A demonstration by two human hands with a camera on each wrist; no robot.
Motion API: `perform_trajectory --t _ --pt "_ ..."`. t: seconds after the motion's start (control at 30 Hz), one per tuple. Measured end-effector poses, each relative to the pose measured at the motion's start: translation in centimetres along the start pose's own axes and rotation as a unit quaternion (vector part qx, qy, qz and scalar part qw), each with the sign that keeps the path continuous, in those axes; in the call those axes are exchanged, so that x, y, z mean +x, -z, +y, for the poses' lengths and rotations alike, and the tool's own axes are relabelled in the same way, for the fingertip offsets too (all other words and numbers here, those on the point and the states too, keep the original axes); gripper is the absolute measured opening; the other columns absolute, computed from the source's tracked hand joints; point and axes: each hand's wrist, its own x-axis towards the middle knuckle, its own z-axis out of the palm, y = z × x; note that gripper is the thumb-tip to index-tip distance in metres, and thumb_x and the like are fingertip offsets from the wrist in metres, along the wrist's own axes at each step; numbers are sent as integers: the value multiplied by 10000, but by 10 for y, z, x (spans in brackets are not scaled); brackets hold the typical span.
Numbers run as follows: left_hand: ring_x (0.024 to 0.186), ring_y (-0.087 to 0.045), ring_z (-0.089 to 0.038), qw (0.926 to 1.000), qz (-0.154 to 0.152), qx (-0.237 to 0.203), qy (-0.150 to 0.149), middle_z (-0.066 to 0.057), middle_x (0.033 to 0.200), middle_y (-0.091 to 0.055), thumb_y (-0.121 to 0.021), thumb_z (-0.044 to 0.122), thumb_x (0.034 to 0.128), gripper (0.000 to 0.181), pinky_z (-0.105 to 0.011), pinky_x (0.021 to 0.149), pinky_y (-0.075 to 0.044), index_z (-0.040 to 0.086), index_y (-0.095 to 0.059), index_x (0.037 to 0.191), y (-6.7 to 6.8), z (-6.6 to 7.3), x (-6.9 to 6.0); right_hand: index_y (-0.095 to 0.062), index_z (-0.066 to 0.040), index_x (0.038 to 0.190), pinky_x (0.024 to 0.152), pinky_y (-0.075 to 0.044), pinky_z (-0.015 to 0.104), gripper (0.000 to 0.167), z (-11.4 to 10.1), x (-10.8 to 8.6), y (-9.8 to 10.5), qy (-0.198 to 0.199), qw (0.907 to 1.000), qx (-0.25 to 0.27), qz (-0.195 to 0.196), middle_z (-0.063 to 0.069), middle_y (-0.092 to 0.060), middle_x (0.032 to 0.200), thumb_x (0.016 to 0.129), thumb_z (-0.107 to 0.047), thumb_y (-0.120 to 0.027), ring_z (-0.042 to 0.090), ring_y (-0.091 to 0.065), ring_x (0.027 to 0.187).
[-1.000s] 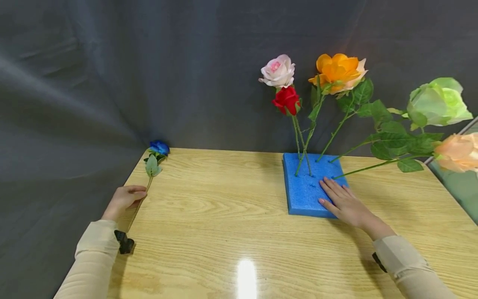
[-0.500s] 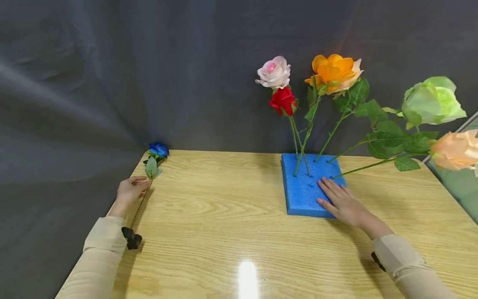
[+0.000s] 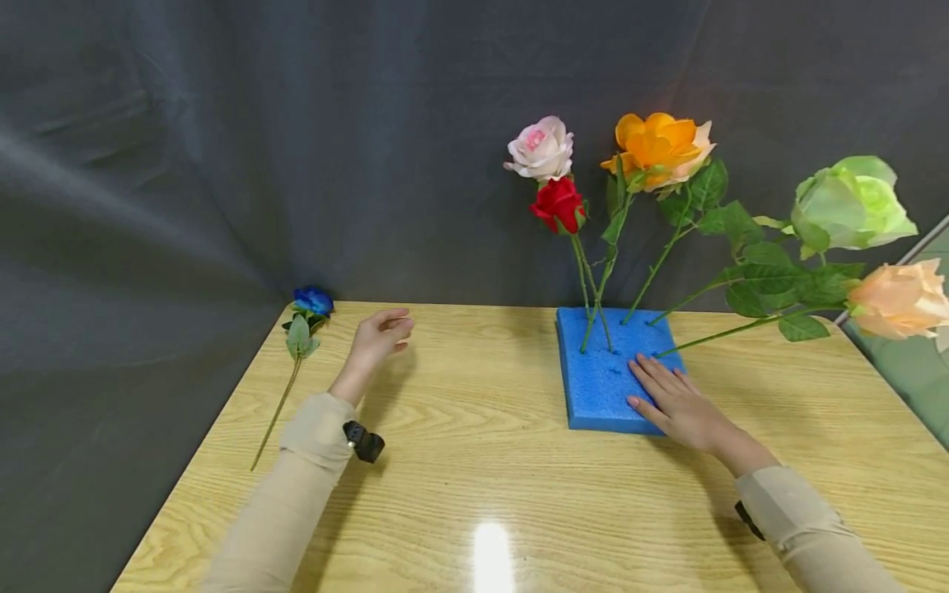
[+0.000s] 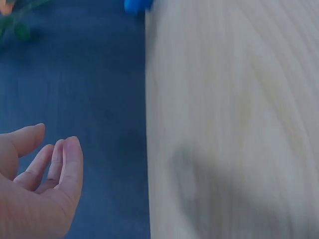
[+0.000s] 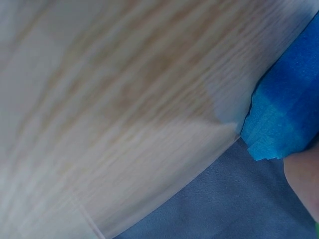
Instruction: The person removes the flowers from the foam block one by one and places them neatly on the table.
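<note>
My left hand (image 3: 376, 339) is over the table between the blue rose and the foam block, holding nothing; in the left wrist view the hand (image 4: 47, 184) has its fingers loosely bent and apart from the thumb. The blue rose (image 3: 313, 301) lies on the table at the far left, its stem (image 3: 276, 416) toward the front. My right hand (image 3: 685, 412) rests flat, fingers spread, on the blue foam block (image 3: 600, 399). In the right wrist view, part of that hand (image 5: 304, 179) touches the block (image 5: 284, 104).
Stuck in the block stand a pink-white rose (image 3: 543, 148), a red rose (image 3: 559, 204), an orange flower (image 3: 656, 144), a green flower (image 3: 853, 204) and a peach flower (image 3: 900, 299), the last two leaning right. A dark cloth (image 3: 415, 165) hangs behind the table (image 3: 460, 478).
My left hand has left the blue rose's stem and moved right, over the table. The blue rose stays where it lay. The right hand still rests on the block.
</note>
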Motion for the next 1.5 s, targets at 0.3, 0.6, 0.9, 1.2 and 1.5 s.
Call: perform_trajectory --t 0.3,0.6,0.9,1.2,1.5 --pt "1181 -565 -334 9960 -552 -564 -409 -200 1292 -566 -553 102 969 363 -420 980 -522 24 -536 1323 -87 27 3 -182 -26 1522 1190 -45 585 664 0 1 -1 -37 10000 41 -17 235 -120 1588 1022 -405 -400 450 -92 1456" --pt "1217 -555 -313 9846 -1080 -1048 -888 -201 1350 -548 -543 74 966 392 -444 1032 -481 31 -515 1355 -147 44 -1 -189 -21 1519 1186 -56 591 663 -1 1 0 -38 10000 31 -14 239 -123 1586 1021 -401 -404 452 -98 1454" --pt "1315 -481 -294 9706 -1582 -1472 -1060 -152 1427 -496 -515 53 978 448 -373 1077 -451 44 -438 1420 -183 57 -8 -188 -20 1520 1179 -50 608 664 -1 1 0 -63 10000 46 -38 244 -126 1584 1021 -402 -402 457 -94 1453" --pt "1373 -419 -278 9626 -1799 -1754 -1015 -122 1497 -416 -506 19 975 512 -362 1111 -418 92 -376 1465 -199 69 -8 -177 -22 1522 1171 -52 619 666 2 1 0 -84 9999 8 -56 245 -122 1584 1023 -406 -394 453 -88 1456" --pt "1378 -417 -271 9610 -1897 -1652 -1151 -141 1491 -420 -465 39 997 488 -314 1113 -412 63 -353 1471 -205 74 -9 -175 -34 1525 1171 -51 613 659 1 1 -1 -75 9999 87 -77 239 -123 1587 1025 -404 -393 446 -91 1458"
